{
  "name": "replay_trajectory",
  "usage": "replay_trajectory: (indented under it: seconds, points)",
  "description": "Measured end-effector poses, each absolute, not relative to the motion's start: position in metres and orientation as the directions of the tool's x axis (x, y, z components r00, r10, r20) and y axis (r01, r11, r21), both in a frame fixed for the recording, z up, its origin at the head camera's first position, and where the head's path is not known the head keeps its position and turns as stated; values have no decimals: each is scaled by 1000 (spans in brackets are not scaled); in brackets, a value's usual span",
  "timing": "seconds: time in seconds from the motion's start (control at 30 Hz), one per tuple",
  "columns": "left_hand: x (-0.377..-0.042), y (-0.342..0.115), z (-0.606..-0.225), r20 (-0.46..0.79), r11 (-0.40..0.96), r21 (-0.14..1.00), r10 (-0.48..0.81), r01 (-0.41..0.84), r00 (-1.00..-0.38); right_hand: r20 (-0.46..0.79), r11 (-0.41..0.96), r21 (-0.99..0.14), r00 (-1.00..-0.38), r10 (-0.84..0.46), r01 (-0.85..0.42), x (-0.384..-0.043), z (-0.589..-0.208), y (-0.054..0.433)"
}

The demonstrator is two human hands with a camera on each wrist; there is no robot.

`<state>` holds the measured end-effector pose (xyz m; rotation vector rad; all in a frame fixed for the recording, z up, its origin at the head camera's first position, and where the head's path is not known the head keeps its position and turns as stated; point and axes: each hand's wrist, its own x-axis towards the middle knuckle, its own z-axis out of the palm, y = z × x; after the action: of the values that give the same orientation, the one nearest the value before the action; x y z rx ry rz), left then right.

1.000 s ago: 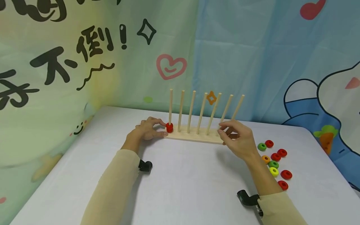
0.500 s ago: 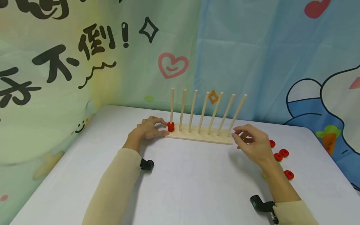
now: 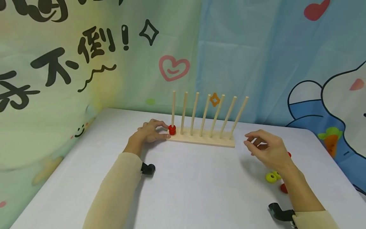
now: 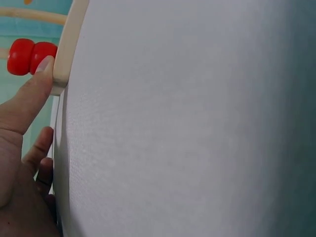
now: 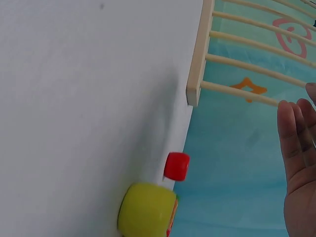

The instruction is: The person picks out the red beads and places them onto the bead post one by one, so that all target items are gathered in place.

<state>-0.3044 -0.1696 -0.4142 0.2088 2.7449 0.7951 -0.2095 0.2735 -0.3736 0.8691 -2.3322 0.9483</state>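
A wooden peg stand (image 3: 200,139) with a row of upright pegs stands on the white table. Two red beads (image 3: 172,130) are stacked at the foot of its leftmost peg. My left hand (image 3: 150,131) holds the stand's left end, thumb at the front and index finger behind. In the left wrist view the thumb (image 4: 34,94) touches the base right by the red beads. My right hand (image 3: 267,148) hovers to the right of the stand, fingers loosely bent, nothing seen in them. Below it lie a yellow bead (image 3: 271,177) and a red bead (image 3: 284,188).
Another yellow bead (image 3: 276,175) and a red bead (image 3: 289,155) show partly from behind the right forearm, which hides the other loose beads. A printed cloth (image 3: 243,57) hangs behind the table (image 3: 194,184).
My right hand has moved right, from the stand's right end to over the loose beads, and its forearm now covers most of them. The left hand stays at the stand's left end.
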Motion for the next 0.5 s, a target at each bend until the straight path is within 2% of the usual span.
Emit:
replay_trajectory:
  seconds: [0.3, 0.5]
  points:
    - [-302, -173, -414, -201, 835, 544, 232, 88, -952, 520, 689, -407, -773, -364, -599, -200, -374, 295]
    - [-303, -172, -413, -207, 839, 538, 226, 82, -952, 463, 730, -394, -807, -366, -558, -193, -371, 309]
